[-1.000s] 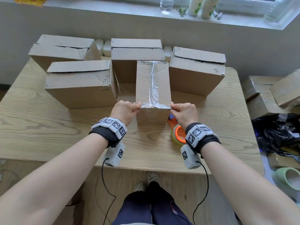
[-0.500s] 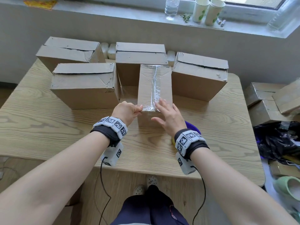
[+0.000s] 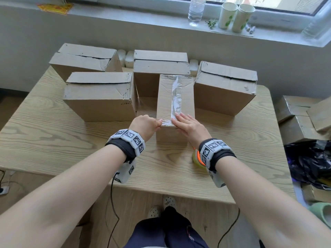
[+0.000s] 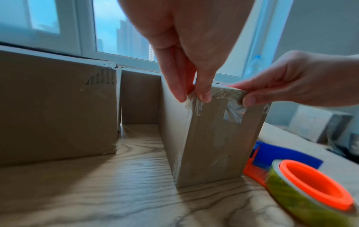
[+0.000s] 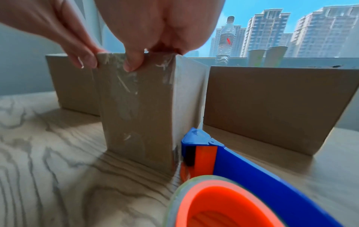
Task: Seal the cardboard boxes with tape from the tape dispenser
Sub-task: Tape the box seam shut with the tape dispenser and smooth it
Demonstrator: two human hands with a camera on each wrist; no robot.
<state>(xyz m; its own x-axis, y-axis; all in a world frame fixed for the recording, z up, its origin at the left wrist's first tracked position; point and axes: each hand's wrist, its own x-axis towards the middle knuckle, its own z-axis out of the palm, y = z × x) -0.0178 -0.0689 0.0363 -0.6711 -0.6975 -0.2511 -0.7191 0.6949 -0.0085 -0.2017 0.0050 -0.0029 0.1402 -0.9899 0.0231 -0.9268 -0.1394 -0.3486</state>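
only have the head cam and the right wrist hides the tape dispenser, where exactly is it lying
Observer: The blue and orange plastic tape dispenser lies on the wooden table, its front end right beside the near right corner of the narrow taped cardboard box.
Operator: does the tape reach the front face
Observer: Yes, the clear tape folds over the top edge and runs partway down the front.
Operator: and the hands
Observer: The left hand presses tape onto the near left corner with straight fingers pointing down; the right hand has its thumb over the front edge.
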